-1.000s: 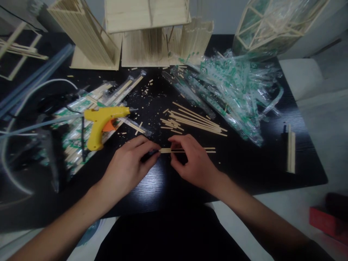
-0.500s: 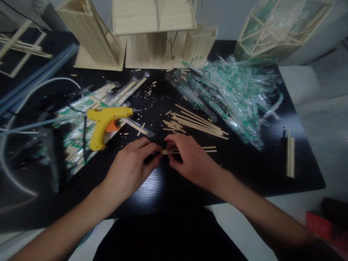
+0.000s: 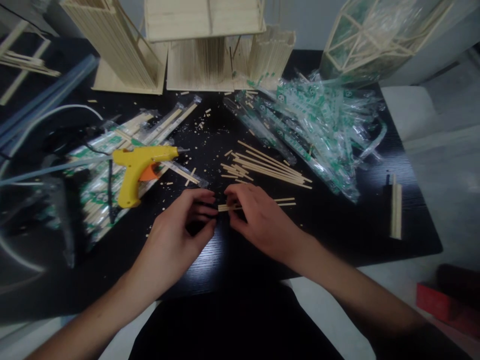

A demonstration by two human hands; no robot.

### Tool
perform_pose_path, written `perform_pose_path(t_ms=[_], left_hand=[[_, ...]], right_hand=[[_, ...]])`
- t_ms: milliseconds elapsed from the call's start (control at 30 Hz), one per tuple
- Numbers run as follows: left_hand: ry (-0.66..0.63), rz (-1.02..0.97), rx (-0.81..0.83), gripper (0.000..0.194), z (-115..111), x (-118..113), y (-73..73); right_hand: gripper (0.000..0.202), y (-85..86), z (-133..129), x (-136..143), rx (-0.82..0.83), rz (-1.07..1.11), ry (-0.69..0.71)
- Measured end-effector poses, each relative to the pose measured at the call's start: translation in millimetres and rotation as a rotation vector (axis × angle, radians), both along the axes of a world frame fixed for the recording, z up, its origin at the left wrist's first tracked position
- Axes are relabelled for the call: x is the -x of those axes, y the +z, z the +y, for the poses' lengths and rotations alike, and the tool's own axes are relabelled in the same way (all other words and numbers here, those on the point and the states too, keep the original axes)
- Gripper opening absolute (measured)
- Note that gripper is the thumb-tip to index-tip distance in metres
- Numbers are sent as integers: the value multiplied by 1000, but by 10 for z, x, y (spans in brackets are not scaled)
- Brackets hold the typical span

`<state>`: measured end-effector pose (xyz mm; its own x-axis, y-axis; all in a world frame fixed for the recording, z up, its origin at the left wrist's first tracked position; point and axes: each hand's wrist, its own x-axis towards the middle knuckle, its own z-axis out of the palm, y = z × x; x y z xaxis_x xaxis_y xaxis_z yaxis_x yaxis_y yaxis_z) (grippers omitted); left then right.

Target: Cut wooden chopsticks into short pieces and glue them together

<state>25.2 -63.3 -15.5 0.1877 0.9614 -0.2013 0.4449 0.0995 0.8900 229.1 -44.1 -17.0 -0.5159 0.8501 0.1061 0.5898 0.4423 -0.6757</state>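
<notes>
Two thin wooden sticks [image 3: 284,202] lie side by side at the middle of the table, and my right hand [image 3: 258,217] pinches them close to their left ends. Just left of those ends is my left hand [image 3: 180,227], its fingers curved and parted from the thumb with nothing between them. Behind my right hand lies a bunch of longer sticks [image 3: 273,167] beside several short cut pieces [image 3: 236,171]. A yellow glue gun [image 3: 131,170] with an orange trigger rests left of my left hand, nozzle pointing right.
Wrapped chopstick packets [image 3: 101,185] lie under and around the glue gun. Torn plastic wrappers [image 3: 318,120] pile up at the right back. A stick-built structure [image 3: 116,55] stands along the back edge. A small stick bundle [image 3: 396,210] lies near the right edge of the black table [image 3: 337,235].
My left hand has let go of the sticks' left ends and its fingers have opened slightly leftward. My right hand keeps its pinch. The whole view has shifted a little.
</notes>
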Motion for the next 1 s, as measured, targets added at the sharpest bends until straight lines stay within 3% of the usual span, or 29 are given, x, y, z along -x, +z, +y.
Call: perform_pose_path(t_ms=[200, 433, 667, 1000], left_hand=[[67, -30, 50, 35, -39, -57, 60], [177, -241, 94, 51, -319, -144, 38], [190, -473, 184, 40, -382, -179, 53], [179, -501, 94, 39, -415, -168, -53]], right_hand=[[24, -1, -6, 14, -18, -3, -11], [24, 0, -6, -5, 20, 38, -13], [25, -6, 8, -13, 79, 53, -23], [25, -8, 19, -15, 97, 34, -37]])
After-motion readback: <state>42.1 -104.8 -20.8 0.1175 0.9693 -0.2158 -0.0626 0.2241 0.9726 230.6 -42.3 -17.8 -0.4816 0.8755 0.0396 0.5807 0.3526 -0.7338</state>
